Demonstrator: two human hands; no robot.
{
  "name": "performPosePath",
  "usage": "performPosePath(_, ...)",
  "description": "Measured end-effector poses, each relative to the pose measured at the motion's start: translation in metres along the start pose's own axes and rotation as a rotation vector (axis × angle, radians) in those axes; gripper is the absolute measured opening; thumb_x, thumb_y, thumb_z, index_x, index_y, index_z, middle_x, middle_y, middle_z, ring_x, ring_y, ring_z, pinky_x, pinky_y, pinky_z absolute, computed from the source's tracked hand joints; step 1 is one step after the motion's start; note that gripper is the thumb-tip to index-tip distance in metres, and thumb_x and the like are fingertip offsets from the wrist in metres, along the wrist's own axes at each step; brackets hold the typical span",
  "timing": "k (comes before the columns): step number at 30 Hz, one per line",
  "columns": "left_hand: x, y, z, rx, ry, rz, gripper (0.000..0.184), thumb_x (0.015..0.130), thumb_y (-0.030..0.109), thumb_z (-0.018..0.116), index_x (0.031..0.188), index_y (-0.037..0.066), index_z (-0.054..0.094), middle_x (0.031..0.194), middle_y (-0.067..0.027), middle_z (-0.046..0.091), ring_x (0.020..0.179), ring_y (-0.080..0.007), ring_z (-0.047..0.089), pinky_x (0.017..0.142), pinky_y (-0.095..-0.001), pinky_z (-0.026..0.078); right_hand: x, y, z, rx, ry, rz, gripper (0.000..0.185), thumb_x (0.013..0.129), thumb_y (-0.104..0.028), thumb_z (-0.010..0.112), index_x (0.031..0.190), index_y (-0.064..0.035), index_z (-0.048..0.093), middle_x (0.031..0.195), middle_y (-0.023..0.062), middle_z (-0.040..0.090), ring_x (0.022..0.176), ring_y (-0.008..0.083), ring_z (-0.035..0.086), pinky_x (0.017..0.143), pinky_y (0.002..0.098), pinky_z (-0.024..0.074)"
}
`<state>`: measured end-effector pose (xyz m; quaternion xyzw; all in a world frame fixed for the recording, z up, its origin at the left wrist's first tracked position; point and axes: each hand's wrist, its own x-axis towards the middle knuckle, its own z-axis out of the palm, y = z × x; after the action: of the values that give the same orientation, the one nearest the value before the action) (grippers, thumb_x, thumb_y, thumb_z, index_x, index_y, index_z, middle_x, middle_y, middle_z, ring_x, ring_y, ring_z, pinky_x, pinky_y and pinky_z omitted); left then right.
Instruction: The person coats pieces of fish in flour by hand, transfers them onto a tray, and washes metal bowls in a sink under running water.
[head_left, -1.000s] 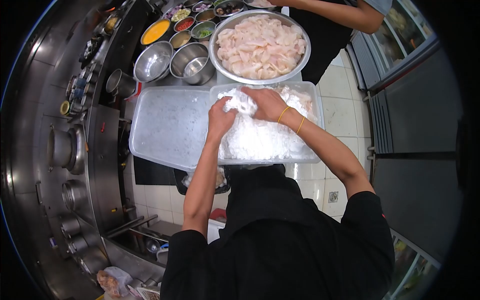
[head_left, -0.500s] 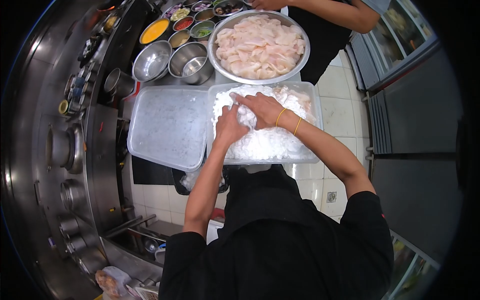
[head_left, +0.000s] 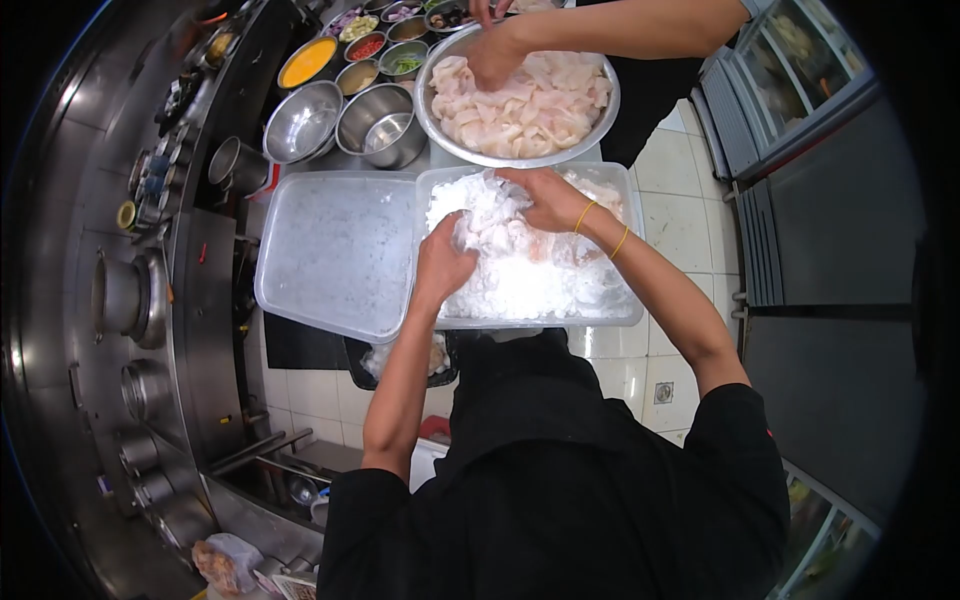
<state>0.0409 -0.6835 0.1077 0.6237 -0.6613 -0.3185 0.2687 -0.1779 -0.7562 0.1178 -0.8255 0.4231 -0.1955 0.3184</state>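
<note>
A clear plastic tub (head_left: 632,300) in front of me holds white powder that looks like flour (head_left: 530,290), with pale raw meat slices coated in it. My left hand (head_left: 446,262) curls round the left side of a heap of powdered meat slices (head_left: 495,215). From the upper right, my right hand (head_left: 548,200) is curled on the same heap, its fingertips partly hidden in it. Two yellow bands circle my right wrist. Behind the tub stands a large metal bowl (head_left: 608,125) full of pale raw slices (head_left: 540,110).
A co-worker's hand (head_left: 495,55) is in the large bowl. A translucent lid (head_left: 335,250) lies left of the tub. Two metal bowls (head_left: 385,130) and several small ingredient bowls (head_left: 368,46) stand behind it. A stove counter (head_left: 200,290) runs along the left, fridges (head_left: 830,200) along the right.
My hands have moved apart, the right one up and to the right, showing more powdered slices between them. The co-worker's hand has come from the bowl's far rim into the slices.
</note>
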Motion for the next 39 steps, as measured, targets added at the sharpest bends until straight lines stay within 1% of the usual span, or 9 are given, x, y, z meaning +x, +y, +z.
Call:
performPosePath(2,-0.01,0.006,0.001,0.122,-0.03,0.087,0.082,0.065,0.013,0.072,0.141,0.007,0.042,0.14,-0.0312,0.041,0.128,-0.0437,0.044,0.105,-0.0421,0.041,-0.002,-0.004,-0.001,-0.021,-0.052,-0.054,0.087,0.061,-0.008,0.077,0.141,-0.0079,0.043,0.13,0.0231,0.055,0.12,0.0372,0.053,0.099,0.0426,0.0451)
performPosePath(6,-0.03,0.041,0.005,0.321,-0.225,-0.207,0.106,0.061,0.015,0.079,0.151,0.01,0.022,0.143,-0.0379,0.024,0.125,-0.0577,0.037,0.105,-0.0524,0.038,-0.013,-0.032,0.008,-0.318,-0.212,-0.038,0.125,0.05,-0.012,0.087,0.153,-0.0224,0.017,0.138,0.0145,0.048,0.121,0.0376,0.049,0.095,0.0459,0.048)
performPosePath(10,-0.019,0.018,0.033,0.304,-0.018,-0.087,0.097,0.059,0.007,0.078,0.145,0.004,0.033,0.14,-0.0348,0.032,0.12,-0.048,0.048,0.099,-0.0455,0.045,-0.011,-0.035,0.022,-0.242,-0.174,-0.025,0.115,0.057,0.0,0.08,0.152,-0.027,0.019,0.119,0.0109,0.058,0.109,0.0348,0.055,0.086,0.0469,0.0502)
performPosePath(13,-0.004,0.0,0.036,0.128,0.049,-0.043,0.086,0.06,0.004,0.076,0.138,0.001,0.042,0.138,-0.0296,0.038,0.121,-0.0442,0.048,0.099,-0.0441,0.045,-0.005,-0.025,0.029,-0.198,-0.089,-0.069,0.105,0.058,-0.005,0.08,0.149,-0.021,0.03,0.112,0.0126,0.062,0.102,0.0357,0.059,0.087,0.0452,0.0512)
performPosePath(18,0.007,-0.011,0.027,-0.159,0.157,0.067,0.065,0.06,-0.007,0.069,0.123,0.0,0.053,0.11,-0.0138,0.065,0.104,-0.0216,0.062,0.091,-0.0302,0.047,0.005,-0.026,0.023,-0.063,0.063,-0.117,0.084,0.058,-0.006,0.078,0.137,-0.0103,0.047,0.117,0.0173,0.063,0.107,0.0372,0.06,0.09,0.044,0.0497)
performPosePath(21,0.016,-0.013,0.028,-0.348,0.077,-0.03,0.064,0.06,-0.009,0.067,0.121,0.001,0.054,0.109,-0.0103,0.065,0.102,-0.0192,0.061,0.089,-0.029,0.047,0.008,-0.026,0.018,-0.001,0.088,-0.089,0.079,0.057,-0.007,0.077,0.132,-0.005,0.053,0.123,0.0206,0.06,0.113,0.0375,0.057,0.097,0.0424,0.0467)
performPosePath(24,0.013,0.008,0.014,-0.469,0.023,-0.042,0.068,0.059,-0.001,0.07,0.124,-0.002,0.053,0.112,-0.0173,0.064,0.107,-0.0275,0.061,0.093,-0.0315,0.047,0.004,-0.037,0.008,0.013,0.099,-0.074,0.081,0.055,-0.009,0.077,0.131,-0.0006,0.052,0.126,0.0232,0.058,0.119,0.0373,0.054,0.102,0.0408,0.0428)
performPosePath(29,0.023,0.005,-0.031,-0.597,0.086,0.018,0.067,0.058,-0.004,0.067,0.123,-0.001,0.051,0.106,-0.0149,0.064,0.101,-0.0238,0.061,0.089,-0.0301,0.047,0.042,-0.089,-0.007,0.026,0.091,-0.084,0.077,0.056,-0.01,0.076,0.129,-0.0022,0.054,0.124,0.0206,0.059,0.114,0.0364,0.056,0.097,0.0402,0.046)
performPosePath(39,0.026,-0.16,-0.135,-0.674,0.27,-0.137,0.063,0.064,-0.008,0.061,0.126,0.0,0.052,0.108,-0.0075,0.064,0.098,-0.0179,0.061,0.086,-0.0296,0.049,0.208,-0.122,0.148,-0.002,-0.192,-0.092,0.071,0.061,-0.01,0.075,0.128,-0.0063,0.054,0.119,0.0175,0.058,0.117,0.0354,0.052,0.102,0.04,0.0424)
